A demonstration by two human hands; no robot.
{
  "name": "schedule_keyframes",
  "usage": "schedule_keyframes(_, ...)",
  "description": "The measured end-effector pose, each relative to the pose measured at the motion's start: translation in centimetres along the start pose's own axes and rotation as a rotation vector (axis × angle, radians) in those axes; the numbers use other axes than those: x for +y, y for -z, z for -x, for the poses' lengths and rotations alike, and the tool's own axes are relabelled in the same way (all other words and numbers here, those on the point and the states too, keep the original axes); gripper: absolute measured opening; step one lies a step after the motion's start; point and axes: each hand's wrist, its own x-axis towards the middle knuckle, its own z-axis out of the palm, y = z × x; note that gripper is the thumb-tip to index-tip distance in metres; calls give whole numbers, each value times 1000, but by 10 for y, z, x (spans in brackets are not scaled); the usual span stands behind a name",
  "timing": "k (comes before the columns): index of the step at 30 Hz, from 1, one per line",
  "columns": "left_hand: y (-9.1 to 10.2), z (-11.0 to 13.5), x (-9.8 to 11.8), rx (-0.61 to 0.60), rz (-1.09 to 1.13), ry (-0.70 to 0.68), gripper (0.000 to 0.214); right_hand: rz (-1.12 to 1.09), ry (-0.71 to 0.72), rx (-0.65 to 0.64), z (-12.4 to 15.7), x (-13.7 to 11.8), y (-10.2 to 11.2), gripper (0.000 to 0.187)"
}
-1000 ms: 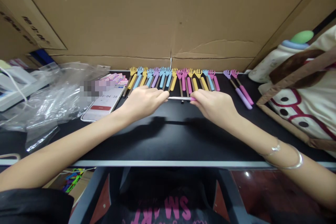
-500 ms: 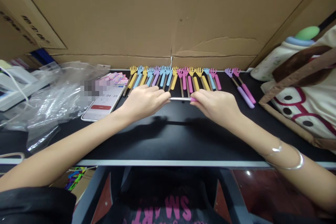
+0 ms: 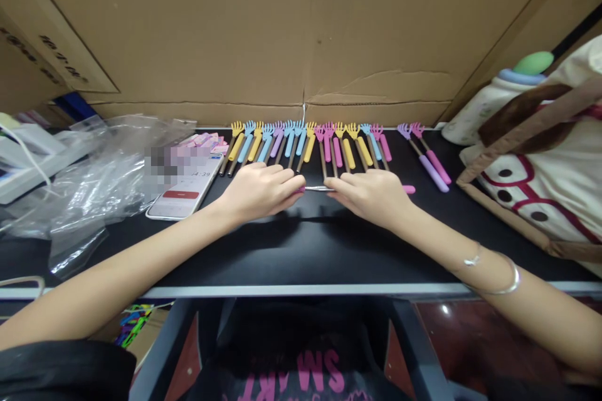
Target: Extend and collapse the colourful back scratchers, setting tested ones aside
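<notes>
Both my hands hold a back scratcher with a thin metal rod (image 3: 316, 188), level above the black table. My left hand (image 3: 263, 191) is closed around one end, where a bit of pink shows at the fingertips. Closed over the other end is my right hand (image 3: 371, 195); a pink handle tip (image 3: 409, 189) sticks out beyond it. Just behind my hands lies a row of several back scratchers with hand-shaped heads, such as a yellow one (image 3: 309, 145) and a blue one (image 3: 246, 147). A purple one (image 3: 433, 172) and a pink one (image 3: 438, 166) lie apart at right.
At left are a phone (image 3: 181, 203) running a timer, crumpled clear plastic bags (image 3: 94, 175), pink packets (image 3: 202, 141) and a white power strip (image 3: 28, 163). A cloth bag (image 3: 555, 194) and a bottle (image 3: 484, 103) stand at right. Cardboard (image 3: 211, 31) walls the back.
My hands have come closer together along the back scratcher, and less of the rod shows between them. My right hand has shifted left, and the pink handle tip now shows past it.
</notes>
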Motion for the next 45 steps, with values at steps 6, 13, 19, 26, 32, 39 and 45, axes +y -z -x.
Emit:
schedule_keyframes(6,7,-3,-2,1,-35,-14,28,50,50,83,-2,1,4,36)
schedule_keyframes(13,16,30,-47,-73,-160,-14,28,184,29,51,28,46,1,39)
schedule_keyframes(19,32,63,-89,-55,-347,-31,30,257,-41,-49,59,92,4,46)
schedule_keyframes(26,49,105,-136,-163,-509,124,32,296,-253,-189,97,138,3,37)
schedule_keyframes(32,58,139,-150,-154,-503,128,32,326,-262,-95,121,150,6,29)
schedule_keyframes(39,54,146,-147,-251,-478,209,36,326,-263,-78,128,147,9,28)
schedule_keyframes(45,52,144,-144,-209,-376,222,31,251,-413,-223,129,154,9,24)
